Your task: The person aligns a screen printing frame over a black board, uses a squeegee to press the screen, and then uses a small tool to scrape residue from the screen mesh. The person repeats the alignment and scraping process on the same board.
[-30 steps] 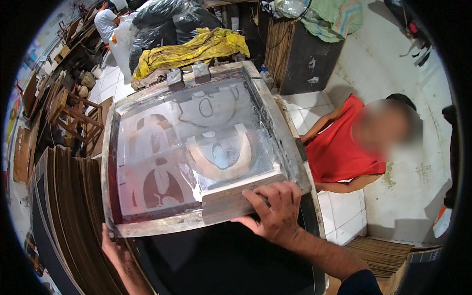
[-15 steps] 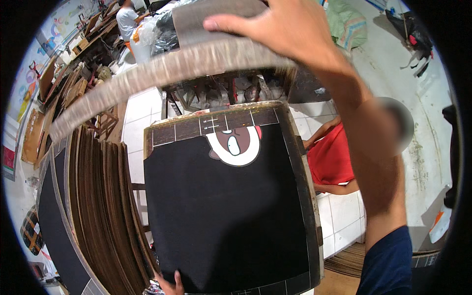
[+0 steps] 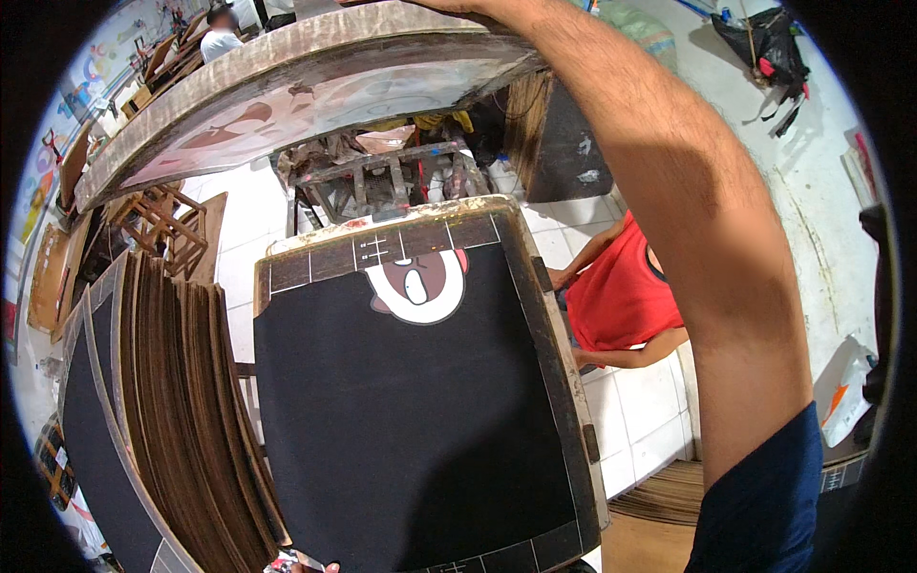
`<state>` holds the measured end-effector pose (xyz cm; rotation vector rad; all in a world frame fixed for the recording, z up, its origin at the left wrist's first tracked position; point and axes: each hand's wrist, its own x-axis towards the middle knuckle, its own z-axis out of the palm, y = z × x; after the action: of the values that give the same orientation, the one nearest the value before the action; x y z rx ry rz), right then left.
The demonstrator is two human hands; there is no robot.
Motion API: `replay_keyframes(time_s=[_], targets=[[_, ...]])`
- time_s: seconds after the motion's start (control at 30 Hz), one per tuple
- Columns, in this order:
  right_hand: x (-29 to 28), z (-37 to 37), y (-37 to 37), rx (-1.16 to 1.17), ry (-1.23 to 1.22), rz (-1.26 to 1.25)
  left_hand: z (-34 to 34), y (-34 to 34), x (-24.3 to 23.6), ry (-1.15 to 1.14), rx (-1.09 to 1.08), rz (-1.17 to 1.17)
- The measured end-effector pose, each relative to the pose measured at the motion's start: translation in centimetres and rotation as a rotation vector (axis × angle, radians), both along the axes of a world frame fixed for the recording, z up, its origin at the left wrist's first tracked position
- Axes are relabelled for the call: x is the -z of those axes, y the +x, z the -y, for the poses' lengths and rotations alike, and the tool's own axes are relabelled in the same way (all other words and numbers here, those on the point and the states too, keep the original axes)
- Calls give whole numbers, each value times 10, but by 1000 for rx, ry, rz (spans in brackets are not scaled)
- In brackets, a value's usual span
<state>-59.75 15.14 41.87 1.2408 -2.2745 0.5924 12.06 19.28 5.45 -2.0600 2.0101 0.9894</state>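
At the top edge my right hand grips the rim of a large framed printing screen; its fingers are partly cut off by the picture's edge. The screen stands tilted up, with a pink and brown picture on its underside. Below it, black fabric lies flat on a dark board with white guide lines. A cartoon animal face in white and brown is on the fabric near its far edge. Only a fingertip of my left hand shows at the lower edge, beside the board's near left corner.
Thin brown boards stand in a tight row on the left. A person in a red top is close to the board's right side; another person is far left. A cluttered rack stands behind the board. More stacked sheets lie lower right.
The screen has swung up and away with my right hand, so its underside now shows. My left hand has dropped mostly out of view. The board appears slightly farther left.
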Motion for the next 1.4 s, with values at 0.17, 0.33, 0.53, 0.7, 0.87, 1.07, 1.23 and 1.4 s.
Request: replay_keyframes(time_s=[0.17,0.33,0.53,0.7,0.87,1.07,1.23,1.4], targets=[[-3,8,1,3,-18,-9,-1,-1,0,-33,13,71],[-12,15,-8,-4,37,65,1,-3,-11,-42,29,90],[-15,23,-16,14,-48,-58,7,-12,-24,98,22,87],[-21,25,-21,7,-13,-70,11,-13,-20,46,10,128],[-23,30,-20,81,-49,-122,12,-9,1,16,0,-12],[-19,23,-7,68,-33,-118,20,-9,24,-22,72,116],[27,-3,26,4,-34,85,100,-93,1,-267,125,-436],[136,-42,73,-148,-239,-447,157,-258,-54,-75,123,-1267]])
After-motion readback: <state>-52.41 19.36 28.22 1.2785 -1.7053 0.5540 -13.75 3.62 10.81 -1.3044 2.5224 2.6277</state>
